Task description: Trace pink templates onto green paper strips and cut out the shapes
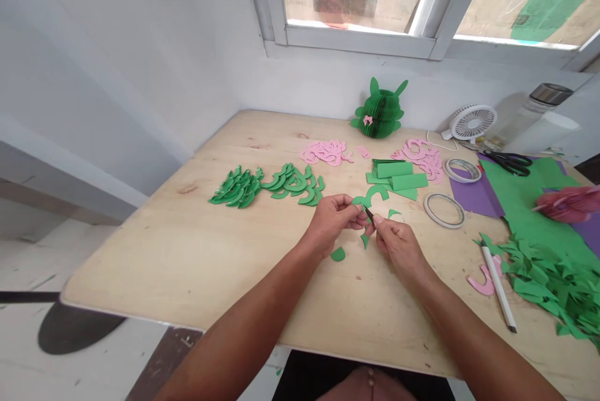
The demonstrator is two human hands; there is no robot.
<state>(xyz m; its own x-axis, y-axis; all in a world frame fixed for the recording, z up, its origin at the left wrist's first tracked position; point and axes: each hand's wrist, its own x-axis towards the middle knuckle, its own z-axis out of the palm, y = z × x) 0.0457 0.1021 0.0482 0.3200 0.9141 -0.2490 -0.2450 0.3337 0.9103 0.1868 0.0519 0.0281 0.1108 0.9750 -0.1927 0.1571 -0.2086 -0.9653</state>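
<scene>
My left hand (334, 220) pinches a small green paper piece (360, 200) over the middle of the wooden table. Close on its right, my right hand (396, 242) is closed on a small dark tool (369, 213), whose tip meets the green paper; the fingers hide most of it, and it may be scissors. A green curved cutout (377, 191) shows just behind the fingertips. Below my left hand a rounded green scrap (338, 254) lies on the table, with smaller green scraps around the hands.
Green curved cutouts (237, 187) lie in piles at the left. Behind are pink cutouts (323, 152), folded green paper (396, 177) and a green paper figure (380, 110). Tape rolls (444, 210), a pen (499, 292), green scraps (553, 282), black scissors (509, 162) and a fan (472, 122) stand or lie right.
</scene>
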